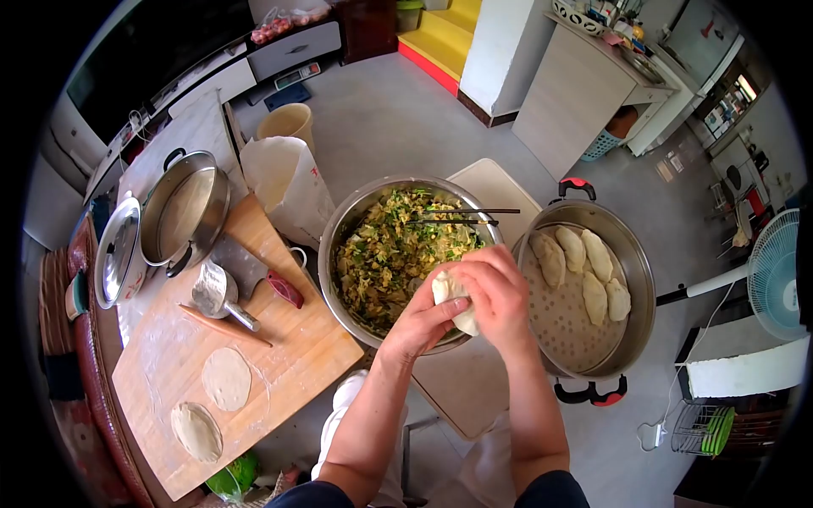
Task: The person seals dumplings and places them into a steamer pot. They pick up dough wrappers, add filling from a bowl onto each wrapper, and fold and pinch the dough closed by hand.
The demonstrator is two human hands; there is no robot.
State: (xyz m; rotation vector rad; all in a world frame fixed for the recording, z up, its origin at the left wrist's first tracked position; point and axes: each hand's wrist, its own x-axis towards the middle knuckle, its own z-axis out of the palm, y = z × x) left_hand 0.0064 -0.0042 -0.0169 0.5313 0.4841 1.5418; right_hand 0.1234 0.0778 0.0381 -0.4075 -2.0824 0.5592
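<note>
Over the near right edge of a metal bowl [340, 306], both hands close round a pale dumpling [446, 288]. My left hand [415, 320] supports it from the left, thumb across its side. The fingers of my right hand [498, 292] press on its right edge, covering part of it. Chopped green and yellow filling [385, 245] fills much of the bowl, where a pair of chopsticks [474, 211] rests across the right rim. To the right, several shaped dumplings [594, 298] lie in a steamer pan [641, 313] with a perforated bottom.
At left, a wooden board [296, 356] holds two dough rounds [227, 379], a rolling pin [224, 325], a metal scoop [213, 292] and a dark red-handled scraper [284, 289]. Behind it stand an empty pan [190, 207] and a flour bag [284, 190]. A fan [775, 275] stands far right.
</note>
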